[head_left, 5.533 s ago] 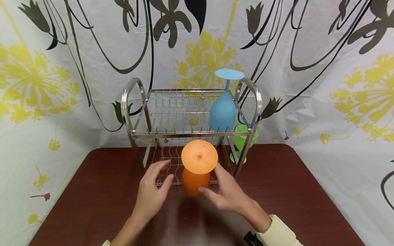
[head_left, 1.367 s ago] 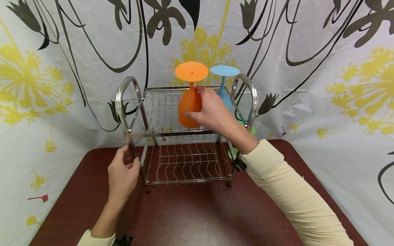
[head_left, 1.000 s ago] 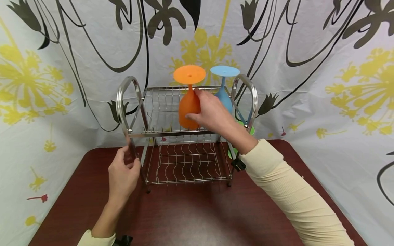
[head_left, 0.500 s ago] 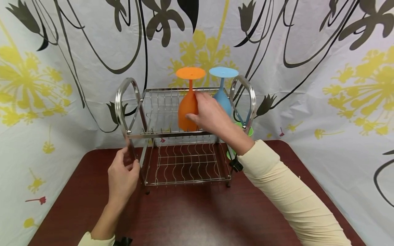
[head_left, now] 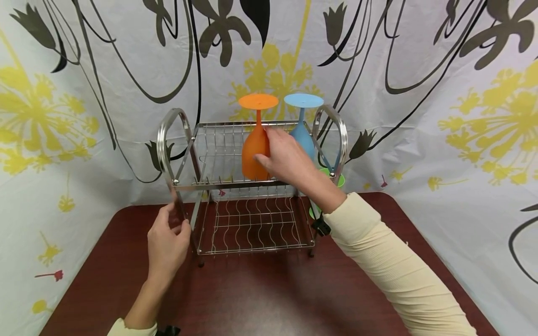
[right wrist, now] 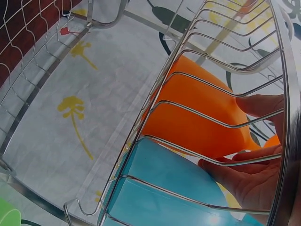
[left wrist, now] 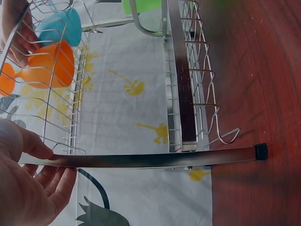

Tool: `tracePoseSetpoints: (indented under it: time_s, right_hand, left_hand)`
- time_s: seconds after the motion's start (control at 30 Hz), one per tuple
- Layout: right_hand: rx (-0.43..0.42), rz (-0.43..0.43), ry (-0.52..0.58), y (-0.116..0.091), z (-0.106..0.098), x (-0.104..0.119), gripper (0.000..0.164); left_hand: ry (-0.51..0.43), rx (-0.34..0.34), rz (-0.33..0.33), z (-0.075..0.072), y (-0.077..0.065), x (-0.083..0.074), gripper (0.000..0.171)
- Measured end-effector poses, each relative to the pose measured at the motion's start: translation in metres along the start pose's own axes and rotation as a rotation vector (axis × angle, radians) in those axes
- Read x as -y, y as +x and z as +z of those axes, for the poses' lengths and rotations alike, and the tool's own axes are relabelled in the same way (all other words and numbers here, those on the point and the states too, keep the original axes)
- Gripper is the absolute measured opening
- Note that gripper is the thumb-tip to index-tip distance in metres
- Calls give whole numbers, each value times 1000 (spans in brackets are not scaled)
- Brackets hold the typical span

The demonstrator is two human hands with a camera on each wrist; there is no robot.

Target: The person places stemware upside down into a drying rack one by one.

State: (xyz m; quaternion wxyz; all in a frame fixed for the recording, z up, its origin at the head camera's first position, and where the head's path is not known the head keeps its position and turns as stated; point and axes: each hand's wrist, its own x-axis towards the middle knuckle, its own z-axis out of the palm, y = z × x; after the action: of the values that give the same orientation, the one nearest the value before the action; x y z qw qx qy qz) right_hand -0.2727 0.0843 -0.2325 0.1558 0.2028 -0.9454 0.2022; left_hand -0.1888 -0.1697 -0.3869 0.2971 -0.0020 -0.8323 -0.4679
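Note:
An orange plastic goblet (head_left: pixel 252 154) stands upside down on the upper shelf of a two-tier metal dish rack (head_left: pixel 218 187), its foot in the air. My right hand (head_left: pixel 292 156) holds its bowl, thumb on the near side and fingers behind. In the right wrist view the goblet's bowl (right wrist: pixel 193 113) sits behind the shelf wires. Just to its right, a blue goblet (head_left: pixel 301 135) is also inverted, partly hidden by my right hand. My left hand (head_left: pixel 166 242) grips the rack's left front post (left wrist: pixel 141 161) between thumb and fingers, as the left wrist view shows.
A green goblet (head_left: pixel 339 181) stands on the dark red table (head_left: pixel 260 294) behind the rack's right side, mostly hidden. The wavy-wired lower shelf (head_left: pixel 256 224) lies beneath. A flower-patterned sheet (head_left: pixel 399 154) hangs behind and along both sides.
The orange goblet has gone from in front of the lower shelf to the upper shelf in my right hand, lately settling slightly downward. My left hand has moved to the rack's left post.

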Motion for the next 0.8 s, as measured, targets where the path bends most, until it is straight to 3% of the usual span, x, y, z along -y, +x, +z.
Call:
tracePoseSetpoints:
  time_s: [0.27,0.6,0.8]
  right_hand:
    - [-29,-13,15,-3,-2,0,50]
    - [-28,4,66,-13,-15,5,65]
    - [-101,-31,120,-27,-23,6,58]
  left_hand:
    - [10,-6,5,1,1,1,40]
    - [2,-9,18,3,0,2,39]
    - [2,-9,20,4,0,3,39]
